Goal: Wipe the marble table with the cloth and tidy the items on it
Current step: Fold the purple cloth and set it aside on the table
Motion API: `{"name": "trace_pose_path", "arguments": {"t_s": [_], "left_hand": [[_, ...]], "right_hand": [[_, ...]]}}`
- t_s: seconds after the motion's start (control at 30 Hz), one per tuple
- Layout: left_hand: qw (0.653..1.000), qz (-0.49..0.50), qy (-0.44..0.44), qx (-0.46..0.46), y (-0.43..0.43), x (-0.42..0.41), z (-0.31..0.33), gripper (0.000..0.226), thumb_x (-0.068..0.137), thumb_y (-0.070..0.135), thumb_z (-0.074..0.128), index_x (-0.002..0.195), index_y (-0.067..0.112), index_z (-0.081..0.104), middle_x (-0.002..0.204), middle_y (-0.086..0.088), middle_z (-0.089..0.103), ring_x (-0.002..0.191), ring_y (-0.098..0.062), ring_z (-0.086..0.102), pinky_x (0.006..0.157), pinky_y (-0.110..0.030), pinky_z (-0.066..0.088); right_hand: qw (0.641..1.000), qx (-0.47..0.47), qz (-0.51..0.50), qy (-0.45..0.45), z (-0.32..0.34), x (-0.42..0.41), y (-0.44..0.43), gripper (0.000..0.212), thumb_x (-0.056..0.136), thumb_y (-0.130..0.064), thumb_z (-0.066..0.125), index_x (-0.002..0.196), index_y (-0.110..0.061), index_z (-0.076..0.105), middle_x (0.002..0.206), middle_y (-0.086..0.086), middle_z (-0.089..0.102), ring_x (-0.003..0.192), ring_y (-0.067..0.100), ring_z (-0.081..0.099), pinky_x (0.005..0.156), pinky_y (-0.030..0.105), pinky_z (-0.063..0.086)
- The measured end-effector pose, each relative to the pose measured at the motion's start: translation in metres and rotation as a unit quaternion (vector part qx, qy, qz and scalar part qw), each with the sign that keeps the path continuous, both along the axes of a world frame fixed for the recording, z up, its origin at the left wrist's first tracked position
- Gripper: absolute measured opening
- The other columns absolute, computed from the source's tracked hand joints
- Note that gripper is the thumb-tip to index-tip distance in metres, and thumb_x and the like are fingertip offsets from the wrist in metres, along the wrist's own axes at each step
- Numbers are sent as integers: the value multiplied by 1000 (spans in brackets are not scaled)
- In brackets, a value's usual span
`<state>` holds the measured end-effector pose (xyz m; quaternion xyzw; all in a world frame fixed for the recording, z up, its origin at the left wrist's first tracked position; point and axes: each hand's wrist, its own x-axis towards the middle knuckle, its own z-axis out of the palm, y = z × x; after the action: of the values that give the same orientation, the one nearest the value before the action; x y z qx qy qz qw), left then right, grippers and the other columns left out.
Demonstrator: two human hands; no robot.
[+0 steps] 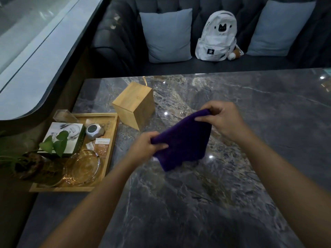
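Note:
A dark purple cloth (184, 140) hangs folded between both my hands, just above the grey marble table (250, 158). My left hand (145, 145) pinches its near left corner. My right hand (222, 119) grips its far top edge. A wooden box (133, 104) stands on the table to the left of the cloth. At the table's left edge lies a wooden tray (107, 158) that holds a glass dish (81, 167), a small silver clock (94, 130), a white-green carton (62, 136), an orange packet (102, 146) and a clear container (63, 116).
A potted plant (30, 158) stands at the tray's near left corner, its leaves over the carton. Behind the table runs a dark sofa (121, 33) with two pale blue cushions (166, 34) and a white backpack (218, 36). A glass-topped ledge (26, 59) lies at the far left.

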<state>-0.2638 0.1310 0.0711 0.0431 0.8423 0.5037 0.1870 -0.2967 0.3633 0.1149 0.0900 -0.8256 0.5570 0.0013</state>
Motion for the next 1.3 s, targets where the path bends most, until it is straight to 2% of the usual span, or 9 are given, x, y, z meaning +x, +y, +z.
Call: {"name": "trace_pose_path", "arguments": {"t_s": [0.1,0.23,0.3,0.4,0.53,0.67,0.97,1.17,1.3], "left_hand": [[992,20,113,-49,0,-15,18,11,82,19,65,91,15,70,82,-10,73,78,-26,68,77,-48,55],[976,7,210,-55,4,-14,31,18,81,8,66,93,21,70,80,1,66,74,-6,60,70,-20,46],[987,-6,156,-27,-3,-5,17,24,80,5,65,93,25,67,79,8,65,73,1,61,68,-10,44],[997,-32,62,-35,-18,15,-19,20,81,7,65,92,23,70,82,2,69,78,-7,65,73,-21,50],[991,-98,-71,-53,-23,48,-50,19,82,3,63,86,21,68,82,2,66,77,3,62,71,-13,48],[981,-112,-159,-12,-29,63,-61,8,81,9,65,90,10,66,92,-9,68,84,-12,65,74,-22,50],[963,226,-108,102,-2,40,-74,26,80,12,70,99,12,53,90,-12,62,74,-18,63,53,-23,51],[960,172,-147,166,9,37,-72,45,77,6,71,114,15,48,104,-6,61,86,-15,63,63,-23,55],[982,172,-70,21,12,41,-77,43,82,9,67,121,12,48,104,2,58,81,0,55,56,-10,47]], "right_hand": [[997,-54,-50,0,-2,-6,10,27,69,4,73,68,-21,64,57,-10,67,58,-1,61,62,17,53],[995,-85,-57,-3,-7,3,20,29,70,10,70,69,-17,60,56,-12,68,55,-4,61,58,9,49],[997,-41,-30,-51,-18,13,24,28,71,9,69,70,-17,58,61,-7,64,55,-7,59,59,7,47],[984,23,51,-168,-49,35,30,25,72,6,70,71,-16,59,70,-1,61,58,-7,58,64,15,46],[938,91,167,-290,-90,64,34,25,72,-1,74,69,-21,59,63,-7,59,57,-4,53,59,20,41],[902,101,213,-361,-97,73,33,15,78,-12,72,70,-20,62,60,-13,61,58,0,55,56,18,42],[927,41,-18,-371,-110,67,22,9,86,-11,61,81,-8,55,68,9,64,50,15,63,37,25,49],[907,84,-20,-413,-111,74,37,21,84,-11,64,68,-10,51,57,8,62,49,18,62,46,30,54],[898,153,-9,-413,-111,76,39,20,83,-23,67,72,-12,54,58,5,62,49,18,60,44,28,49]]}}
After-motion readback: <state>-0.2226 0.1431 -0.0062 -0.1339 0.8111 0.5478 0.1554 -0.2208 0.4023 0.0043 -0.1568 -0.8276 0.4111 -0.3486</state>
